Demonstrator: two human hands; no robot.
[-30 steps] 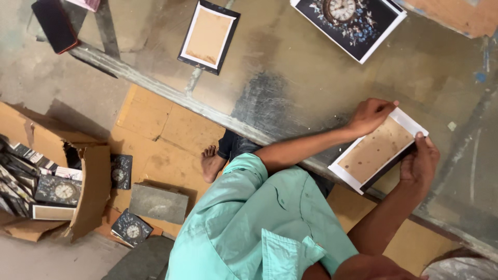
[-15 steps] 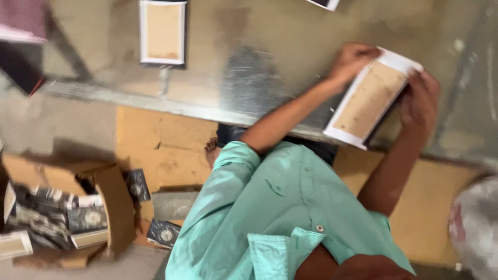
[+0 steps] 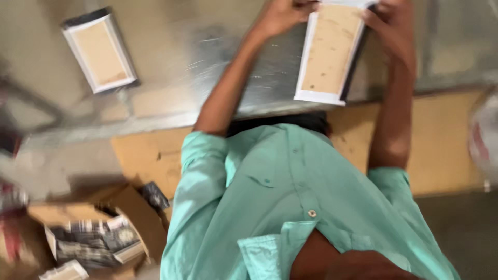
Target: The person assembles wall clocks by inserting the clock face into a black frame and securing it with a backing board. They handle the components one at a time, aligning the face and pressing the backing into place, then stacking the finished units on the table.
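Both my hands hold a flat white-edged panel with a brown cardboard back (image 3: 329, 52) over the shiny metal tabletop (image 3: 233, 62). My left hand (image 3: 282, 15) grips the panel's upper left corner. My right hand (image 3: 391, 26) wraps the upper right edge, where a dark strip shows behind the panel. The panel's lower end reaches the table's near edge. My arms stretch forward from a teal shirt (image 3: 290, 207) that fills the lower view. The tops of both hands are cut off by the frame.
A second white-edged panel with a brown back (image 3: 98, 49) lies on the tabletop at the far left. An open cardboard box (image 3: 93, 238) holding several dark printed cards sits at the lower left. Cardboard sheets (image 3: 150, 155) cover the floor; a blurred white bag (image 3: 485, 140) is at the right.
The view has swung and closed in. The panel, tilted and lying on the table before, now stands lengthwise between both hands, nearer the top of the view.
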